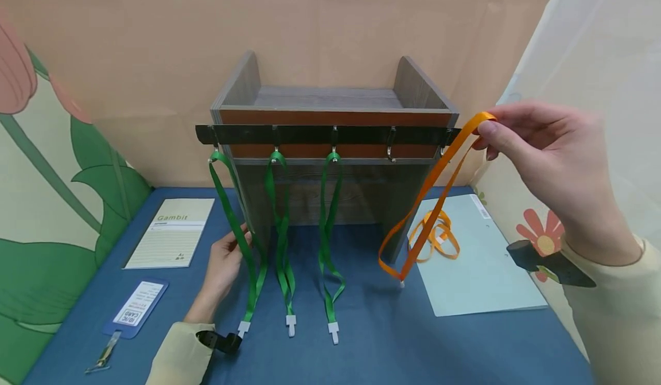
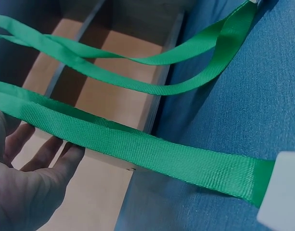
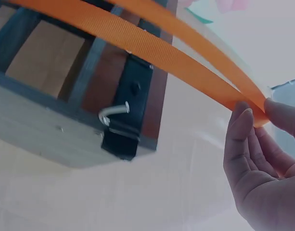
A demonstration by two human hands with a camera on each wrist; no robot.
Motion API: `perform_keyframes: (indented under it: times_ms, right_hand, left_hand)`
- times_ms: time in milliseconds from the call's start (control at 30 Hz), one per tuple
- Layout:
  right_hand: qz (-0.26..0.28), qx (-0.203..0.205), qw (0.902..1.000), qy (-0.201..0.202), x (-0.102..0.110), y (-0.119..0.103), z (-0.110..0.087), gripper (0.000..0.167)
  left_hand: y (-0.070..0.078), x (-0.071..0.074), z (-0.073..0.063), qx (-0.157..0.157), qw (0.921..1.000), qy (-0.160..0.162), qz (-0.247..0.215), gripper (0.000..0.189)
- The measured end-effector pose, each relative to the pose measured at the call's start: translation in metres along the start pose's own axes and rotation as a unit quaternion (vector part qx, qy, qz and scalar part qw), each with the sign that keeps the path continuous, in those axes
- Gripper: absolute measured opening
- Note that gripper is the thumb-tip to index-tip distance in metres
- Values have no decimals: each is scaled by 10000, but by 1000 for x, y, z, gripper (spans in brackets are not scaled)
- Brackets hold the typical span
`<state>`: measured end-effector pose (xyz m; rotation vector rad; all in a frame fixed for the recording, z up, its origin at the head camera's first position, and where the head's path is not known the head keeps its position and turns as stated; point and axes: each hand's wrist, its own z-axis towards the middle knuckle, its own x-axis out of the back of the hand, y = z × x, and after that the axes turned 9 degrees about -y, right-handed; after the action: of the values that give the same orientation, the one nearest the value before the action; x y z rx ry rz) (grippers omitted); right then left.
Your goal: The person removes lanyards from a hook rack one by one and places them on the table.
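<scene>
My right hand [image 1: 552, 161] pinches the top of an orange lanyard [image 1: 434, 218] between thumb and fingers, beside the right end of a black hook rail [image 1: 304, 135]. The lanyard's loop hangs down over the table. In the right wrist view, a metal hook [image 3: 113, 111] at the rail's end is bare. Three green lanyards [image 1: 232, 224] hang from the other hooks, white clips down; one hook [image 1: 391, 152] right of them carries nothing. My left hand [image 1: 223, 267] rests its fingers against the left side of the grey wooden shelf [image 1: 248, 201], behind the leftmost green lanyard.
Another orange lanyard [image 1: 446, 241] lies coiled on a pale blue folder [image 1: 480, 276] at the right. On the left of the blue table [image 1: 372, 345] lie a notepad [image 1: 172, 236] and a blue badge holder [image 1: 139, 304] with a metal clip.
</scene>
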<state>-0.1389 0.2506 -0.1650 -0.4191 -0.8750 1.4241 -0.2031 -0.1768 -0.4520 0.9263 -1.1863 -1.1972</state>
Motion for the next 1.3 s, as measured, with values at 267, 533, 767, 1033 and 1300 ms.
perform_keyframes:
  times_ms: [267,533,767,1033,1300]
  right_hand:
    - [-873,-148,9959,177,18,-2,6,16]
    - [-1178,-328,9925,78,41,3,9,18]
    - [-359,-583,9977,2,62,13,5,21]
    - [-370,-983,9939,323,77,17,1,27]
    - [347,-603,9967,430,98,28,-4,25]
  left_hand:
    - [-1,0,0,33,10000,-10,-61,41]
    - [-1,0,-2,32,10000,57,-57,40]
    - [-1,0,-2,58,10000,53,-27,42]
    - [-1,0,-2,79,10000,21,-28,43]
    - [1,-1,-2,126,9999,12,-87,43]
